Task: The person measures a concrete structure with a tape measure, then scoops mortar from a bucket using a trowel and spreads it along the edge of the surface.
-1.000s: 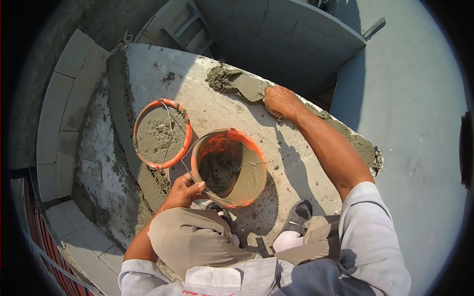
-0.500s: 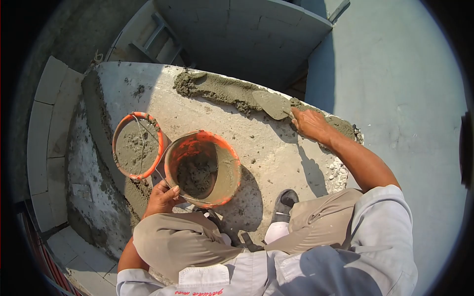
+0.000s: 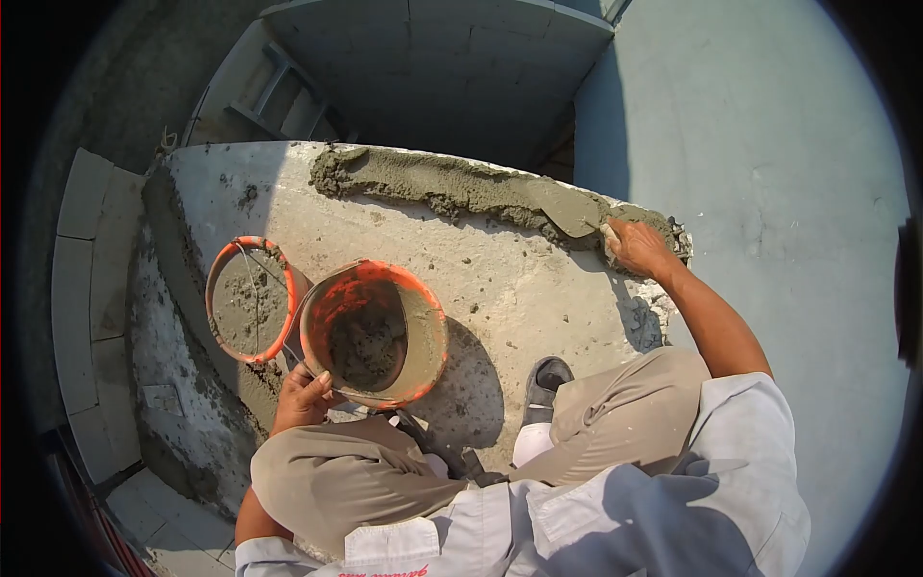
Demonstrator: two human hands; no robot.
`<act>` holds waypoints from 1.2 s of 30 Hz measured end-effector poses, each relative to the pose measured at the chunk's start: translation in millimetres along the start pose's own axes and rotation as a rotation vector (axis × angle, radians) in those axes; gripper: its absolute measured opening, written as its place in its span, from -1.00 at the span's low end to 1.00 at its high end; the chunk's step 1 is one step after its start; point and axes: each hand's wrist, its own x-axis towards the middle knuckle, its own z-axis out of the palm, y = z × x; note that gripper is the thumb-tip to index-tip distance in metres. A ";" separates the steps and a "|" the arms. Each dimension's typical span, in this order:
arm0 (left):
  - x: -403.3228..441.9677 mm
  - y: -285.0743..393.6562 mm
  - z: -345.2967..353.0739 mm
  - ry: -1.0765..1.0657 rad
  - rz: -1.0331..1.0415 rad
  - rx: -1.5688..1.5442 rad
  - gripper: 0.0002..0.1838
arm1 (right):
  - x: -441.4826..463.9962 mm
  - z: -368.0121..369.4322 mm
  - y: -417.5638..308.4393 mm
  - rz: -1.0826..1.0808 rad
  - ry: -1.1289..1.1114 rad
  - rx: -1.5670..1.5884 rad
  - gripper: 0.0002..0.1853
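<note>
Mortar looks grey and lumpy, right hand gripping a trowel, left hand an orange bucket.

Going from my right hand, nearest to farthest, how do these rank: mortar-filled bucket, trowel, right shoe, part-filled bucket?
1. Trowel: gripped in your right hand.
2. Right shoe: below and left of that hand.
3. Part-filled bucket: farther left, at your left hand.
4. Mortar-filled bucket: farthest left, beyond the part-filled one.
</note>
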 end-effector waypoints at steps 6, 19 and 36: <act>-1.3 2.8 6.3 -0.007 0.018 0.027 -0.74 | -43.4 -10.3 32.3 0.257 0.164 0.145 -0.55; 11.9 33.7 39.5 -0.071 -0.028 0.201 -0.60 | -42.5 -81.5 -123.3 -0.564 0.188 0.043 -0.73; 13.1 15.3 40.2 -0.025 -0.019 0.287 -0.69 | -4.0 10.7 -257.9 -0.925 -0.362 0.010 -0.63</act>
